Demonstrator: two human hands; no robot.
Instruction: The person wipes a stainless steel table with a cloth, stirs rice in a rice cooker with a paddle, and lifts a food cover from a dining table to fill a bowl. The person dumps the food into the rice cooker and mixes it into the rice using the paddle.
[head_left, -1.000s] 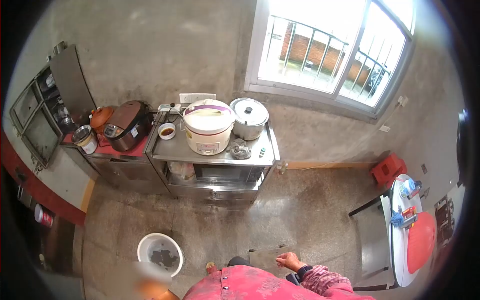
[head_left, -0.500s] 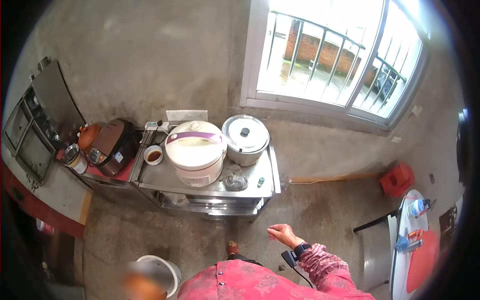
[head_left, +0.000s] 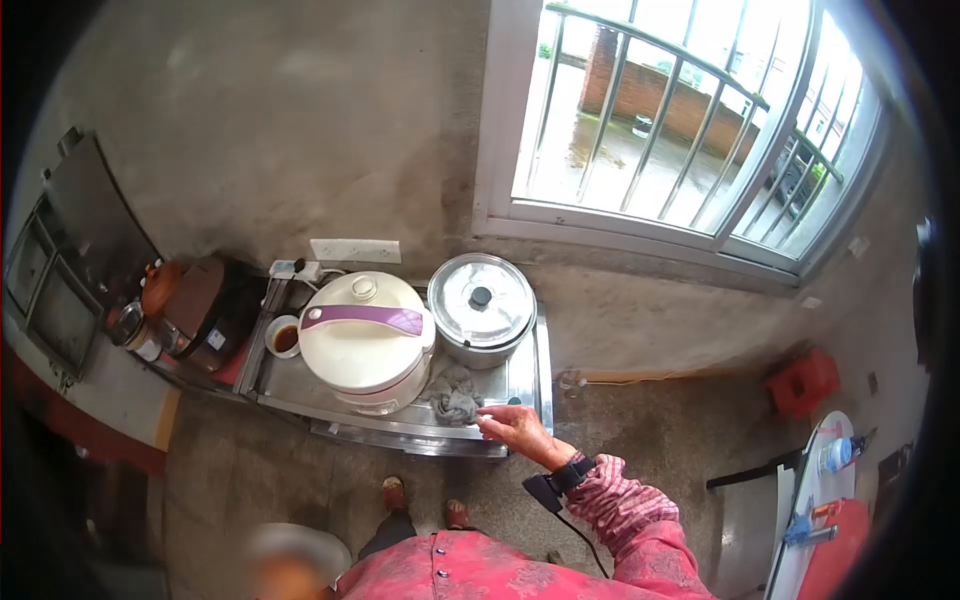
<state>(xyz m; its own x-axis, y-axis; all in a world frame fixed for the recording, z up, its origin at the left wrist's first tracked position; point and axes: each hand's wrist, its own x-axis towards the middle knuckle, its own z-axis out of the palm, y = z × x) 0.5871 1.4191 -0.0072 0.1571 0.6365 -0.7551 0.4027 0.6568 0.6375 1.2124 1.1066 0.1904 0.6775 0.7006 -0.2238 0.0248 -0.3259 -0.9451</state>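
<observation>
My right hand (head_left: 518,432), with a black band at the wrist, reaches over the front edge of the steel table (head_left: 300,400). Its fingers are loosely bent and hold nothing that I can see. A crumpled grey cloth (head_left: 455,397) lies just beyond the fingertips; whether they touch it I cannot tell. A small green object (head_left: 514,401) shows behind the hand, partly covered by it. Behind the cloth stand a cream rice cooker (head_left: 365,340) with a purple handle and a lidded metal pot (head_left: 482,310). My left hand is out of view.
A small bowl of dark liquid (head_left: 283,337) sits left of the cooker. Farther left are a dark appliance (head_left: 212,315) and a jar (head_left: 135,330). A red stool (head_left: 803,382) is by the right wall, near a round table (head_left: 825,450). A pale bucket (head_left: 310,540) stands lower left.
I am closer to the steel table, with both feet now showing. My right hand has moved forward and left, from above the floor to beside the grey cloth.
</observation>
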